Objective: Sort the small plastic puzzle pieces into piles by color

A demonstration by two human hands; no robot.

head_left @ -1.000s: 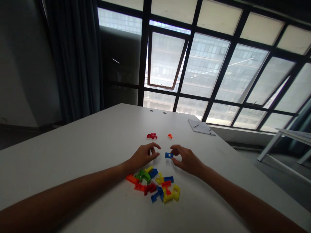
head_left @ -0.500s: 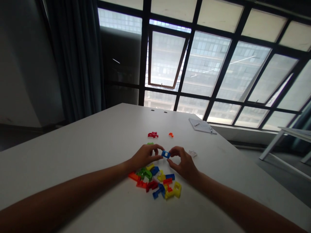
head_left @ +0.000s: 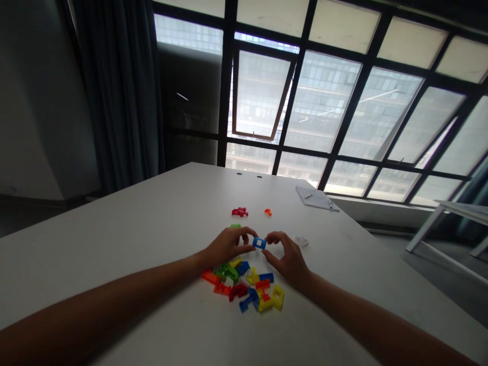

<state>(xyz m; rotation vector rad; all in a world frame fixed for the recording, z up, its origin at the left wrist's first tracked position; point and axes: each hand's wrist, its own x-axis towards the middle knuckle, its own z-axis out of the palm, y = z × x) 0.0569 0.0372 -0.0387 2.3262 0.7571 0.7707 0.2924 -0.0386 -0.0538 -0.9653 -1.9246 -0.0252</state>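
Observation:
A blue plastic snap-together piece with a square opening is pinched between my left hand and my right hand, each hand's fingertips on one end of it. Just below my hands lies a heap of loose red, orange, green, yellow and blue plastic pieces. Beyond them are a red assembled piece, a small orange piece and a small green piece. A clear plastic piece lies to the right of my right hand.
The pieces lie on a large white table whose far corner points towards a wall of tall framed windows. A notepad with a pen lies near the table's far right edge. A dark curtain hangs at the left.
My hands have come together, and the blue piece, earlier near my right hand on the table, is now pinched between both. Over the last half second little has moved.

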